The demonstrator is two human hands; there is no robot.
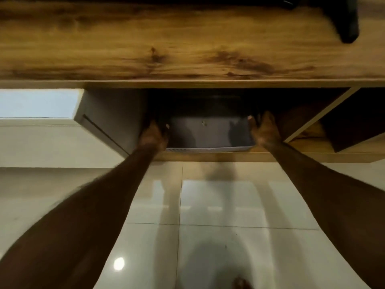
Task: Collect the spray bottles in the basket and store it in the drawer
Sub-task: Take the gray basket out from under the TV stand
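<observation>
A white basket sits inside the open cabinet compartment under the wooden top; only its near rim and grey inside show. My left hand grips the basket's left end and my right hand grips its right end, thumbs over the rim. The basket's far part is lost in the dark compartment. No spray bottles can be made out in it.
A white cabinet door stands open to the left of the compartment. An open shelf section lies to the right behind a wooden divider. A dark object stands on the top at the far right. Glossy floor tiles spread below.
</observation>
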